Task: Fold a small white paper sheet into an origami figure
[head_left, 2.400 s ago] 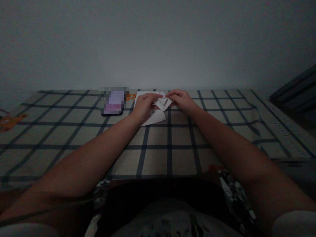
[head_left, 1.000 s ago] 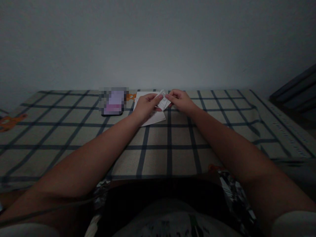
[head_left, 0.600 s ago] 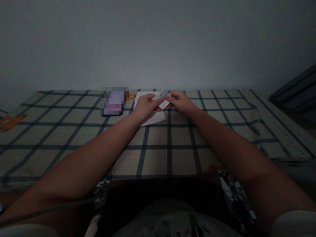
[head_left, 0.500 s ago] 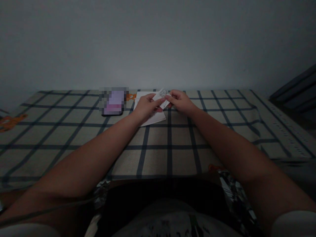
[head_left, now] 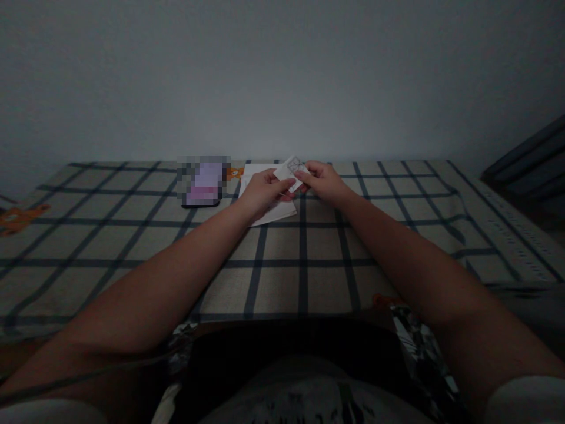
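Note:
A small white piece of paper (head_left: pixel 286 168) with dark line marks is held up between both hands near the far side of the table. My left hand (head_left: pixel 263 189) pinches its left and lower part, thumb on top. My right hand (head_left: pixel 322 179) grips its right edge between thumb and fingers. Beneath and behind my left hand, larger white sheets (head_left: pixel 276 213) lie on the cloth, partly covered by that hand.
A phone (head_left: pixel 205 184) with a blurred, lit screen lies left of the sheets. The checked tablecloth (head_left: pixel 282 282) bears orange animal prints and reaches the grey wall (head_left: pixel 282 76). Dark striped fabric (head_left: pixel 534 159) is at the far right.
The small paper has turned slightly and looks flatter, with more of its marked face showing. Both hands keep their hold and have barely moved.

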{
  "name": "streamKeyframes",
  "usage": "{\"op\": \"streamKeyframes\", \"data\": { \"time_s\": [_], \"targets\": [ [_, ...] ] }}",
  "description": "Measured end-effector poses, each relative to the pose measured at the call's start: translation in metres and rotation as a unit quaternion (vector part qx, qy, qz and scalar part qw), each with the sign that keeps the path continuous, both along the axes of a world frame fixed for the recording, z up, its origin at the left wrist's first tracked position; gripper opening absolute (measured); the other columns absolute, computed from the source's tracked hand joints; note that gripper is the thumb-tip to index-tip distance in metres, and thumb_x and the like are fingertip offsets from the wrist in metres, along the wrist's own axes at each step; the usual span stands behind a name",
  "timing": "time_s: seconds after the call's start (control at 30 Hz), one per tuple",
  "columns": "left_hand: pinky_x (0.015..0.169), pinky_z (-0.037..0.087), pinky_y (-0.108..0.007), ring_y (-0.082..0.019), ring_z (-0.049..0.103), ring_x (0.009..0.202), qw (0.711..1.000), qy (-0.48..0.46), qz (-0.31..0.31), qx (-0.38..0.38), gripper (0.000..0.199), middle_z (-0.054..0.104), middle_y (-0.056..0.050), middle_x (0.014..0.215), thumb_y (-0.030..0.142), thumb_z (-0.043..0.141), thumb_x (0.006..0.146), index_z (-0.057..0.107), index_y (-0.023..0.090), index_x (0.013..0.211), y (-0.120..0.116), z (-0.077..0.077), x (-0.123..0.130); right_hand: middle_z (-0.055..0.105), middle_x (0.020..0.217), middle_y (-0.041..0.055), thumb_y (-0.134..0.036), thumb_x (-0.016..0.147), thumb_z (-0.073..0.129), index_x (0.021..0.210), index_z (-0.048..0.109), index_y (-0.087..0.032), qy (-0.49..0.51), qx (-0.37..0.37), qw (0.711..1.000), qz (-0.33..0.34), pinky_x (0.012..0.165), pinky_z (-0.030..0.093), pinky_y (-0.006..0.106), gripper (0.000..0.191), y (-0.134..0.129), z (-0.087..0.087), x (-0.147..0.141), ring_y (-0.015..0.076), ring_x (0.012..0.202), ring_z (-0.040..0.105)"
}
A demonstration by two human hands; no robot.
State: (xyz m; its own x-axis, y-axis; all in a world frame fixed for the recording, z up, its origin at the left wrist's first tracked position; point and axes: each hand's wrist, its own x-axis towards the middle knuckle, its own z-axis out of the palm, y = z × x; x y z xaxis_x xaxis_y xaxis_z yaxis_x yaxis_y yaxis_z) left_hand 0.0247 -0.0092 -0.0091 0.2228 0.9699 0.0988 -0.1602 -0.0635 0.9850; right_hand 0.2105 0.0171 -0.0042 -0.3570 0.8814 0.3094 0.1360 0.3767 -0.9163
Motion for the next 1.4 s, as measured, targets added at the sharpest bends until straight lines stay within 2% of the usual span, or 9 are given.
{"op": "streamKeyframes", "data": {
  "time_s": [0.1, 0.23, 0.33, 0.5, 0.7, 0.9, 1.03, 1.2, 1.4],
  "targets": [
    [0.063, 0.059, -0.023, -0.013, 0.071, 0.064, 0.999, -0.003, -0.034, -0.016, 0.023, 0.080, -0.008, 0.085, 0.019, 0.082, 0.078, 0.073, 0.013, 0.099, 0.0008, -0.0007, 0.0003, 0.063, 0.070, -0.0018, -0.059, 0.087, 0.076, 0.078, 0.060, -0.020, 0.016, 0.005, 1.000, -0.014, 0.058, 0.049, 0.023, 0.043, 0.0018, -0.0013, -0.0004, 0.0113, 0.063, 0.060],
    [0.063, 0.058, -0.023, -0.011, 0.067, 0.058, 0.999, 0.008, -0.032, -0.007, 0.014, 0.077, -0.007, 0.077, 0.020, 0.080, 0.083, 0.072, 0.013, 0.091, 0.0006, 0.0017, -0.0009, 0.061, 0.068, -0.0022, -0.057, 0.090, 0.075, 0.081, 0.062, -0.019, 0.021, -0.010, 1.000, 0.001, 0.056, 0.048, 0.021, 0.041, 0.0006, -0.0021, -0.0005, 0.0098, 0.060, 0.058],
    [0.063, 0.058, -0.022, -0.011, 0.068, 0.059, 1.000, 0.008, -0.013, 0.002, 0.016, 0.077, -0.006, 0.076, 0.022, 0.081, 0.083, 0.071, 0.014, 0.092, 0.0009, 0.0019, -0.0019, 0.063, 0.070, -0.0018, -0.049, 0.093, 0.075, 0.084, 0.063, -0.018, 0.034, -0.018, 0.999, 0.013, 0.056, 0.048, 0.021, 0.035, -0.0004, -0.0019, -0.0010, 0.0092, 0.060, 0.058],
    [0.061, 0.058, -0.023, -0.012, 0.069, 0.059, 1.000, 0.001, -0.017, 0.012, 0.028, 0.078, -0.004, 0.079, 0.028, 0.084, 0.081, 0.071, 0.018, 0.104, 0.0003, -0.0015, 0.0003, 0.062, 0.069, -0.0031, -0.032, 0.093, 0.074, 0.081, 0.061, -0.018, 0.027, -0.023, 0.999, -0.018, 0.057, 0.047, 0.020, 0.023, 0.0016, -0.0006, 0.0004, 0.0087, 0.060, 0.058],
    [0.057, 0.055, -0.022, -0.011, 0.066, 0.056, 1.000, 0.010, 0.029, 0.006, 0.026, 0.071, -0.005, 0.070, 0.037, 0.080, 0.085, 0.069, 0.013, 0.082, 0.0021, -0.0034, -0.0001, 0.060, 0.068, -0.0029, -0.022, 0.093, 0.070, 0.079, 0.060, -0.018, 0.015, -0.029, 0.999, 0.000, 0.059, 0.046, 0.021, 0.018, -0.0015, 0.0012, 0.0000, 0.0092, 0.062, 0.057],
    [0.058, 0.055, -0.022, -0.013, 0.069, 0.065, 0.999, 0.010, 0.029, 0.022, 0.024, 0.072, -0.006, 0.077, 0.034, 0.080, 0.080, 0.071, 0.012, 0.080, 0.0028, -0.0037, -0.0019, 0.060, 0.071, -0.0021, -0.013, 0.088, 0.069, 0.076, 0.061, -0.017, 0.018, -0.033, 0.999, 0.013, 0.060, 0.047, 0.022, 0.015, -0.0021, 0.0039, -0.0017, 0.0102, 0.065, 0.057],
    [0.055, 0.054, -0.019, -0.011, 0.066, 0.065, 0.998, -0.014, 0.040, 0.037, 0.026, 0.072, -0.003, 0.079, 0.037, 0.084, 0.078, 0.073, 0.015, 0.087, 0.0033, -0.0009, -0.0023, 0.063, 0.073, -0.0020, -0.018, 0.088, 0.071, 0.083, 0.063, -0.017, 0.038, -0.042, 0.998, 0.020, 0.057, 0.047, 0.021, 0.010, -0.0036, 0.0038, -0.0024, 0.0099, 0.062, 0.056],
    [0.060, 0.055, -0.018, -0.009, 0.065, 0.068, 0.995, -0.044, 0.088, 0.031, 0.027, 0.071, -0.001, 0.081, 0.039, 0.083, 0.080, 0.068, 0.018, 0.090, 0.0069, 0.0010, -0.0030, 0.068, 0.079, -0.0008, -0.032, 0.082, 0.081, 0.092, 0.065, -0.018, 0.057, -0.076, 0.994, 0.055, 0.061, 0.052, 0.022, 0.024, -0.0046, -0.0005, -0.0059, 0.0096, 0.065, 0.060],
    [0.071, 0.057, -0.022, -0.012, 0.068, 0.084, 0.991, -0.051, 0.119, 0.028, 0.032, 0.069, -0.002, 0.101, 0.029, 0.080, 0.079, 0.062, 0.022, 0.105, 0.0094, -0.0002, -0.0019, 0.063, 0.071, -0.0012, -0.032, 0.085, 0.075, 0.079, 0.059, -0.018, 0.006, -0.010, 1.000, -0.007, 0.061, 0.046, 0.024, 0.022, -0.0024, -0.0020, -0.0042, 0.0101, 0.062, 0.056]
  ]
}}
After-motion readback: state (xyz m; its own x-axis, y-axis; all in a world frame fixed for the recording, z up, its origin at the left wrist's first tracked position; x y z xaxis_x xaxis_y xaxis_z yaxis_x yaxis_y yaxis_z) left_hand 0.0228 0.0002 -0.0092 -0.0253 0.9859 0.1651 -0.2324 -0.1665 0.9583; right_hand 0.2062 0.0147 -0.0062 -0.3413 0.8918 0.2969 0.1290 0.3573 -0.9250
